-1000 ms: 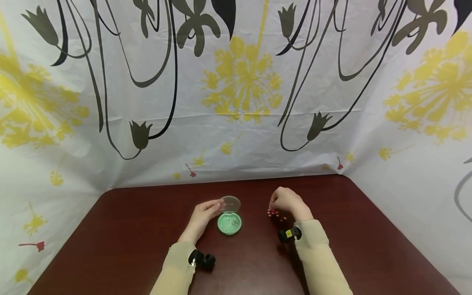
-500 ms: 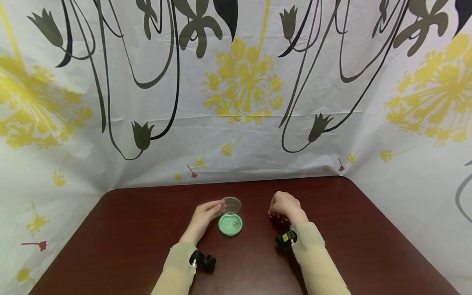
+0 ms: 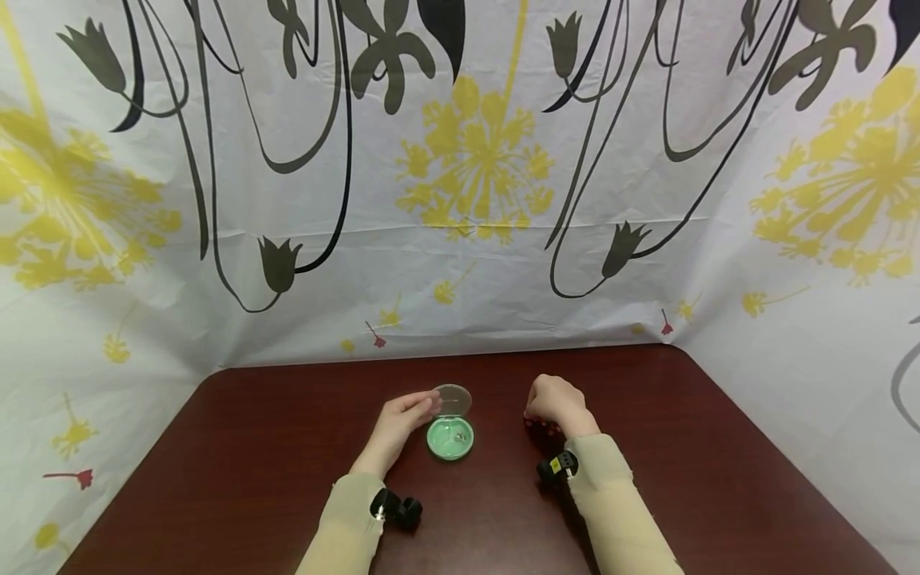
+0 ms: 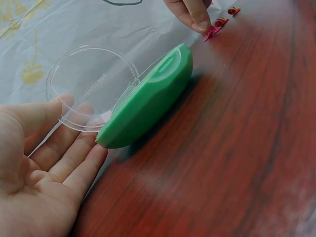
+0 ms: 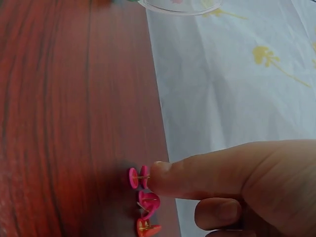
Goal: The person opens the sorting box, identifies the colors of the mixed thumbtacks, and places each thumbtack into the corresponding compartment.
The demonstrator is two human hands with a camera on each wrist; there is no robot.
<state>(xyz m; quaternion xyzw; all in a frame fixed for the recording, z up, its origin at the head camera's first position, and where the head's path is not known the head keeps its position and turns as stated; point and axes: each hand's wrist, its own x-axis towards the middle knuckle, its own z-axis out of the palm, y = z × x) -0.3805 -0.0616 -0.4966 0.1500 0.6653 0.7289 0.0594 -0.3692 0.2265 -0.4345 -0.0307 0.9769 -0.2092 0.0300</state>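
In the head view a small round green case (image 3: 450, 438) lies on the table with its clear lid (image 3: 454, 400) raised. My left hand (image 3: 396, 423) pinches the lid's edge; from the left wrist, the thumb is on one side of the clear disc and fingers show through it. My right hand (image 3: 557, 401) is lowered over a small cluster of thumbtacks, fingers bent. The right wrist view has the thumb tip against a pink thumbtack (image 5: 144, 177), the index finger hidden behind it. More pink thumbtacks (image 5: 148, 202) and an orange thumbtack (image 5: 148, 228) lie beside it.
The dark red-brown table (image 3: 287, 447) ends at a white floral cloth (image 3: 474, 303) hanging behind it and at both sides. A small pale item (image 3: 461, 437) is inside the green case. Black wrist cameras sit at both cuffs.
The right hand has come down slightly over the thumbtacks, covering more of them. The left hand and the green case hold their places; the whole head view has shifted a little.
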